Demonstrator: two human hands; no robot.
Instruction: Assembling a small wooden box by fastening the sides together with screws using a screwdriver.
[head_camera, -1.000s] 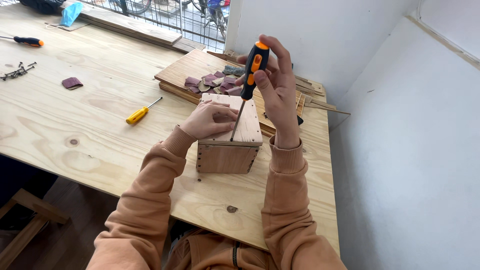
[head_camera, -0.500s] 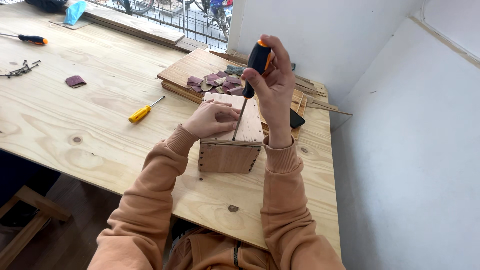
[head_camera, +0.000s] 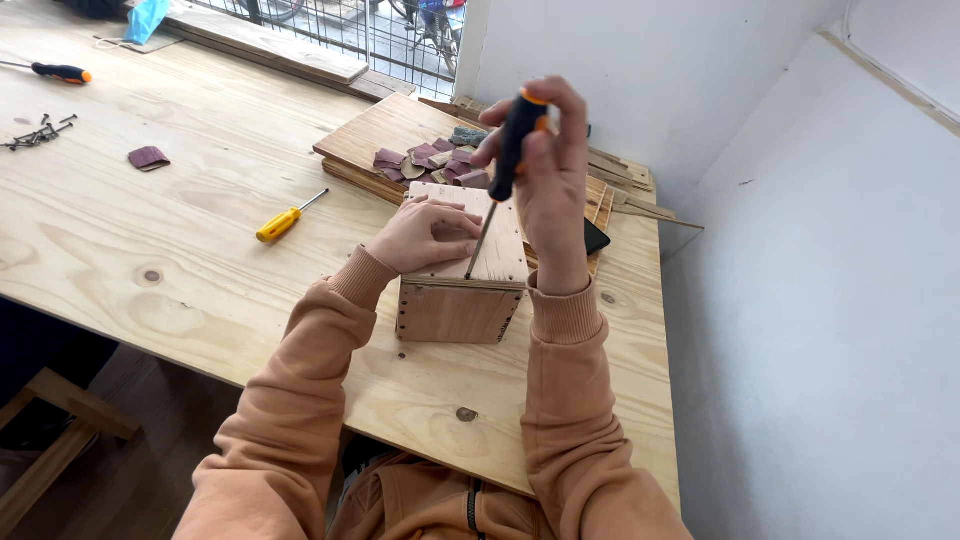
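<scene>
**Screwdriver upright on a wooden box**

Pale plywood table (head_camera: 200, 260) fills the frame beside a white wall. At centre, the left hand (head_camera: 425, 235) lies flat, fingers curled, on top of a small wooden box (head_camera: 462, 300), pinning it. The right hand (head_camera: 545, 170) is closed around the handle of a black-and-orange screwdriver (head_camera: 500, 170), tip down on the lid's near edge. If the tip skips off, it could jab the left fingers just beside it. Compared with half a second ago, the right hand's fingers have turned round the handle; the box has not shifted. A yellow screwdriver (head_camera: 285, 218) lies left of centre.
</scene>
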